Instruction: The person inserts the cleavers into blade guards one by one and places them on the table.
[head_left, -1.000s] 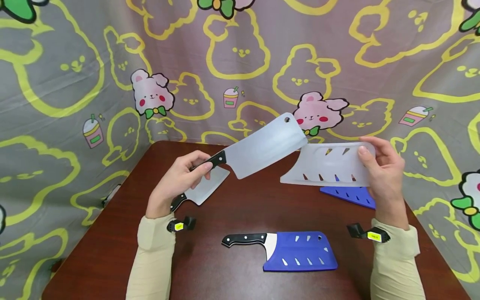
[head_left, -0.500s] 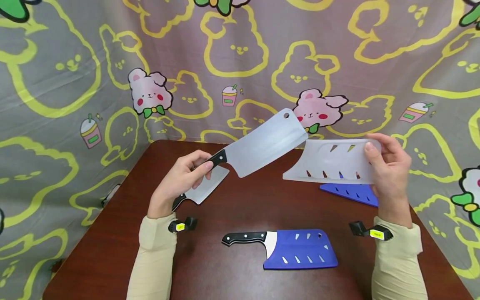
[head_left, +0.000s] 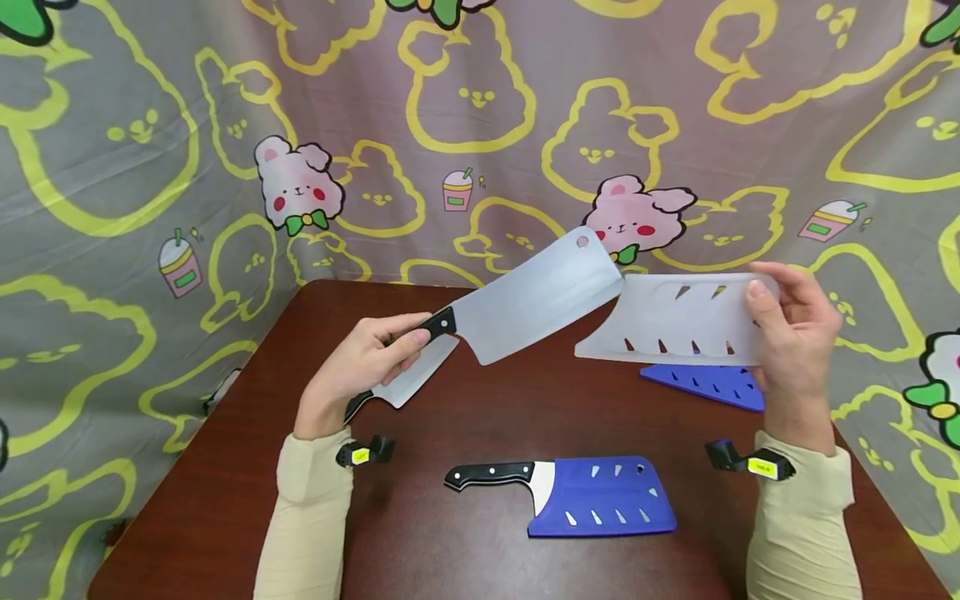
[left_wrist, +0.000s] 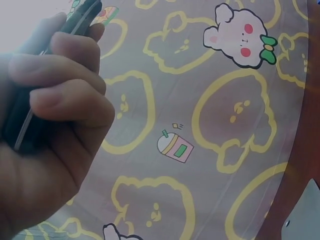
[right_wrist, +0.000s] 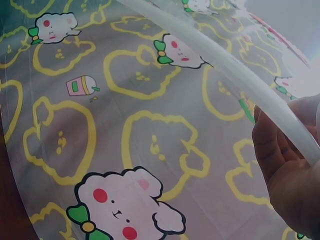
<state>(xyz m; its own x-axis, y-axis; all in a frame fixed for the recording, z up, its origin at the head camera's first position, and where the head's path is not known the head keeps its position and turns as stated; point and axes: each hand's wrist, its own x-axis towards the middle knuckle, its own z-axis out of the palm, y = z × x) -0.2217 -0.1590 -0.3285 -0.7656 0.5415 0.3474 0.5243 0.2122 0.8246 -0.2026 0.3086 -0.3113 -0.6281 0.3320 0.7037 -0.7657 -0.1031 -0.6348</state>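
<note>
Where the white sheath point(head_left: 660, 312) overlaps, blue sheath point(head_left: 705, 379) hides.

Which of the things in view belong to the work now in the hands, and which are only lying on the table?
In the work, it seems:
raised cleaver, gripped by the left hand
white sheath, held by the right hand

Only lying on the table:
blue-sheathed cleaver
second bare cleaver, partly hidden
loose blue sheath, partly hidden

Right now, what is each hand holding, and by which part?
The left hand grips the raised cleaver by its black handle; the right hand pinches the white sheath by its end farther from that cleaver.
</note>
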